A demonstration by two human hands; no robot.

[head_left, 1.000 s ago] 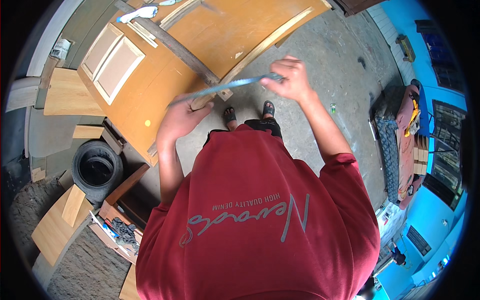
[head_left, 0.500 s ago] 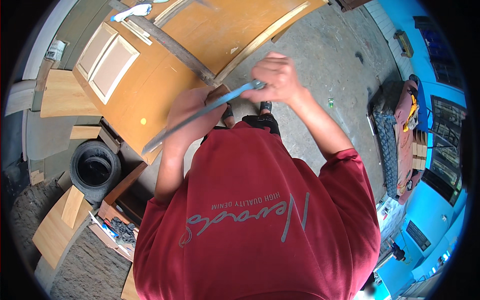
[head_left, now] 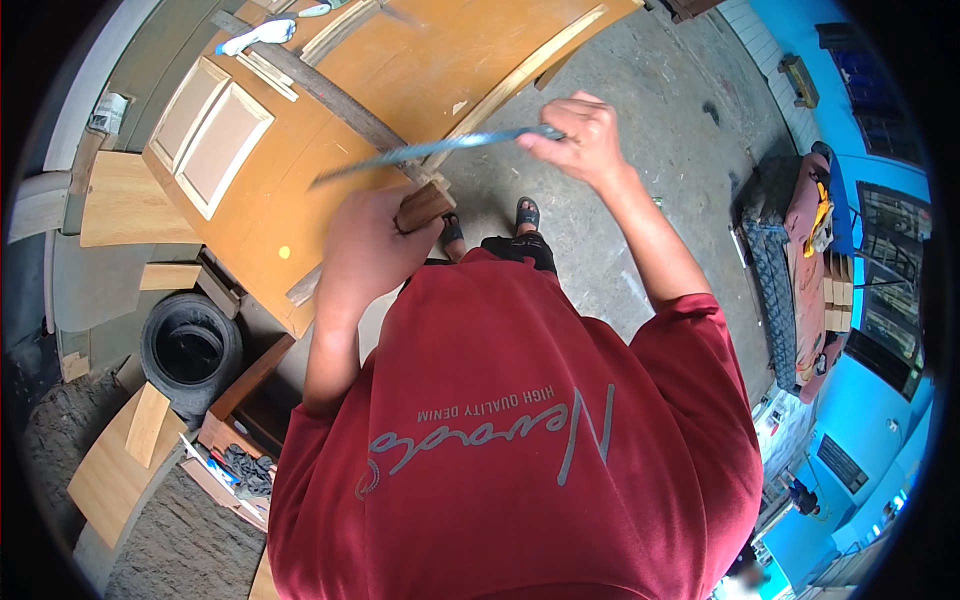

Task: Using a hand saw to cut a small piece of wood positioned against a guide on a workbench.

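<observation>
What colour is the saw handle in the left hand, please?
Brown wood: the wooden saw handle, clearest in the head view.

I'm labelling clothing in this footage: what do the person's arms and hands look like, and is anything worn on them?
Both hands, left hand and right hand, are bare: no gloves, rings or watch visible. The forearms are uncovered. Short red sleeves of a T-shirt end at the upper arms.

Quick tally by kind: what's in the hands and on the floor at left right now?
Blue-bladed saws: 1
Wooden doors: 1
Tyres: 1
Hands on the saw: 2, left hand and right hand
Total: 5
</observation>
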